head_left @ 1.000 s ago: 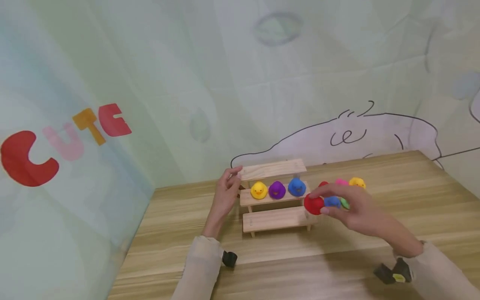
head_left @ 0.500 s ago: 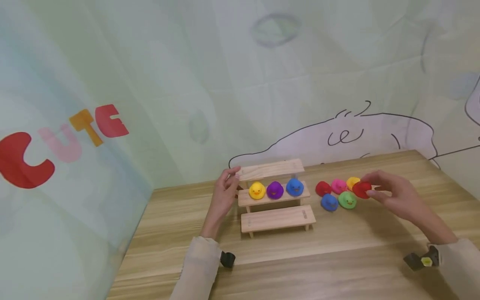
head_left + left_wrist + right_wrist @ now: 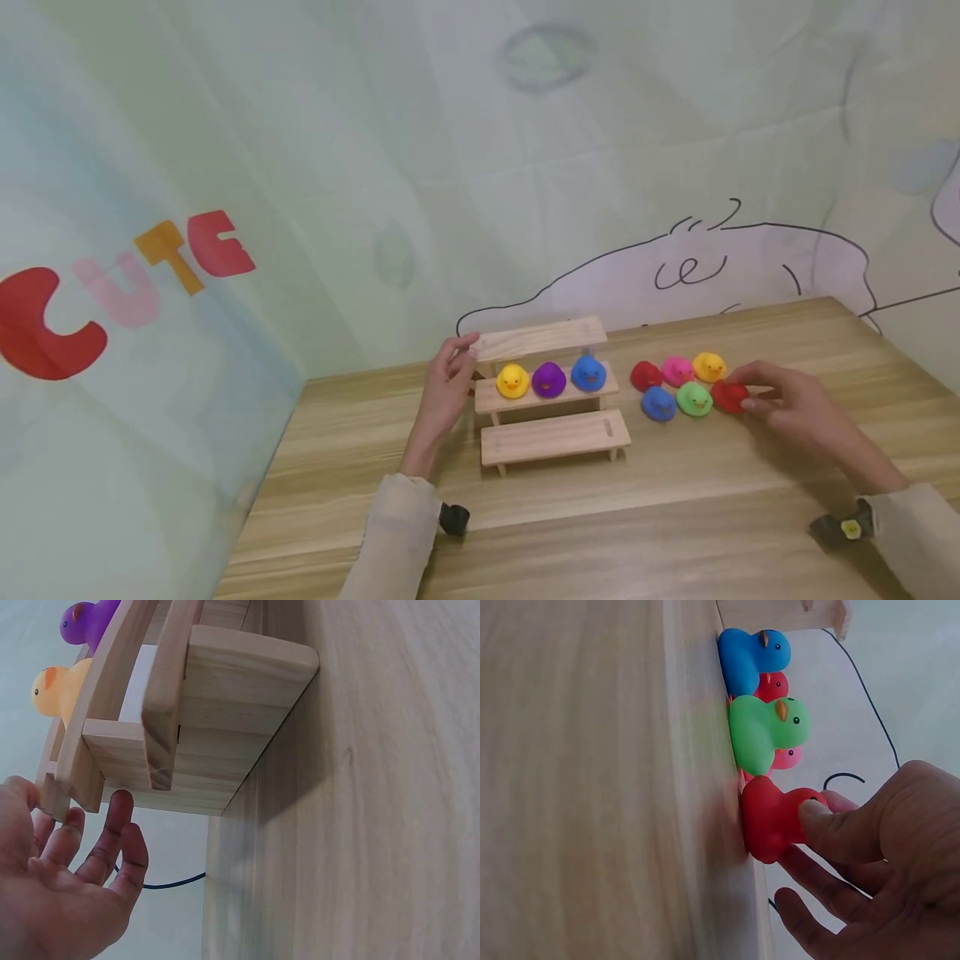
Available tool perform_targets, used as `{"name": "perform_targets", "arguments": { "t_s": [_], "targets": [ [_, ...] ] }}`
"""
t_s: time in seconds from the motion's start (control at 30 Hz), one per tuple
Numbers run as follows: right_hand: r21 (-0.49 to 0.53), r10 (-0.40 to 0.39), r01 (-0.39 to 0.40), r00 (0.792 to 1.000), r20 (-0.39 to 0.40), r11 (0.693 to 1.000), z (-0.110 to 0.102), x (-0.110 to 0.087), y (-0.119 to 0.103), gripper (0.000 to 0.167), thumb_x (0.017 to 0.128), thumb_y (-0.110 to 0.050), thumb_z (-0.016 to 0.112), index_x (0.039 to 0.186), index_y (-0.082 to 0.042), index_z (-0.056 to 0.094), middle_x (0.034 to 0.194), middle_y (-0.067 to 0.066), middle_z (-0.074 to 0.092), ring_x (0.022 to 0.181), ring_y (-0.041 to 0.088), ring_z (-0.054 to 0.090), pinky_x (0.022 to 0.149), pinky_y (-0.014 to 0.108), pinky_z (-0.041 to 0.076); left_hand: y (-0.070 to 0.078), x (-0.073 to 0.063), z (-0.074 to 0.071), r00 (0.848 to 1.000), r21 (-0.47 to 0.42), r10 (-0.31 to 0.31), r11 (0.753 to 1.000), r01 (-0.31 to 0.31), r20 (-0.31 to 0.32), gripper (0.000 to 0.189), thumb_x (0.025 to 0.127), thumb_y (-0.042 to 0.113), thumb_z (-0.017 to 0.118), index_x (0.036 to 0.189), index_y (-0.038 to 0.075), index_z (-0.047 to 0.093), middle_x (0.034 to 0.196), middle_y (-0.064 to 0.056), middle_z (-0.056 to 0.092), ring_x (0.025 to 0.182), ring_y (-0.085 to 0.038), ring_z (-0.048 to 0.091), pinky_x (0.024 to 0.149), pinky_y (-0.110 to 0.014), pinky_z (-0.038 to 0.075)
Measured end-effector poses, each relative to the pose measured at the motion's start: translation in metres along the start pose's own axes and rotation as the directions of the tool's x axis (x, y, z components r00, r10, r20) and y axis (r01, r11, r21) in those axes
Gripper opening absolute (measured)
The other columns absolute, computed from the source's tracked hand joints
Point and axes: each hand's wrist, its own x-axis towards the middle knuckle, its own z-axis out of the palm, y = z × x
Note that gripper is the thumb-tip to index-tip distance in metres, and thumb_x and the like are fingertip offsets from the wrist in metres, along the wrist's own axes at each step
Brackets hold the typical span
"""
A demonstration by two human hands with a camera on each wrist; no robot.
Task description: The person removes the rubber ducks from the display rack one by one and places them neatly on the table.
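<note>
My right hand point(image 3: 802, 406) pinches a red rubber duck point(image 3: 769, 819) by its head between thumb and fingers. The duck's base meets the tabletop, beside a green duck point(image 3: 694, 400). On the left, my left hand point(image 3: 448, 379) holds the end of the top step of a three-tier wooden stand point(image 3: 555, 440), its thumb and index finger at the plank while the other fingers are bent below. A yellow duck point(image 3: 513, 381), a purple duck point(image 3: 549, 380) and a blue duck point(image 3: 588, 373) sit in a row on the middle step. The top and bottom steps bear nothing.
Right of the stand, a second blue duck point(image 3: 658, 403), another red duck point(image 3: 646, 376), a pink duck point(image 3: 678, 372) and another yellow duck point(image 3: 708, 367) stand close together on the wooden table point(image 3: 600, 533). A printed curtain point(image 3: 375, 167) hangs behind and at the left.
My right hand has carried the red duck from beside the bottom step rightward, then lowered it to the table at the right end of the front row. My left hand stays at the stand.
</note>
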Motion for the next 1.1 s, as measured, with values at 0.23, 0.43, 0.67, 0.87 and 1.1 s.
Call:
{"name": "perform_targets", "arguments": {
  "t_s": [0.23,0.43,0.67,0.87,1.1],
  "targets": [
    [-0.073,-0.043,0.037,0.995,-0.087,0.997,0.0,0.004,-0.021,0.034,0.092,0.002,0.075,0.126,-0.004,0.072,0.13,0.029,0.072,0.121,0.058,0.062,0.098,0.076,0.051,0.0,0.001,-0.001,1.0,-0.005,0.003,1.0,-0.003,0.008,0.035,0.115,0.029,0.052,0.149,0.024,0.059,0.135,-0.014,0.076,0.127,-0.024,0.058,0.075,-0.029,0.049],
    [-0.027,-0.093,0.091,0.992,-0.081,0.995,0.004,0.012,-0.07,0.035,0.095,-0.006,0.077,0.13,-0.01,0.072,0.134,0.02,0.074,0.127,0.049,0.063,0.101,0.074,0.051,-0.001,0.001,-0.001,1.0,-0.009,-0.001,1.0,0.001,0.002,0.036,0.115,0.028,0.052,0.149,0.021,0.059,0.137,-0.014,0.076,0.119,-0.025,0.059,0.076,-0.031,0.05],
    [0.033,-0.22,0.223,0.972,-0.087,0.974,0.017,0.027,-0.114,0.035,0.096,-0.015,0.081,0.131,-0.015,0.075,0.134,0.011,0.077,0.122,0.039,0.069,0.101,0.065,0.054,0.0,0.0,0.0,1.0,-0.005,0.004,1.0,-0.004,0.005,0.036,0.114,0.028,0.053,0.15,0.021,0.059,0.133,-0.016,0.077,0.116,-0.025,0.059,0.077,-0.031,0.05],
    [0.087,-0.333,0.339,0.939,-0.083,0.937,0.035,0.04,-0.135,0.037,0.093,-0.009,0.083,0.129,-0.013,0.076,0.131,0.009,0.079,0.129,0.038,0.069,0.103,0.062,0.056,0.001,0.001,0.0,1.0,-0.007,0.009,1.0,-0.009,-0.002,0.035,0.115,0.026,0.052,0.148,0.02,0.059,0.128,-0.018,0.078,0.096,-0.02,0.058,0.07,-0.026,0.047],
    [0.077,-0.335,0.338,0.941,-0.046,0.938,0.053,0.051,-0.145,0.042,0.094,-0.011,0.083,0.135,-0.014,0.074,0.136,0.008,0.077,0.129,0.036,0.069,0.1,0.055,0.059,0.001,0.001,0.001,1.0,-0.023,0.014,1.0,-0.014,0.002,0.037,0.114,0.027,0.053,0.15,0.018,0.058,0.134,-0.018,0.076,0.106,-0.026,0.06,0.07,-0.024,0.046]
  ]
}}
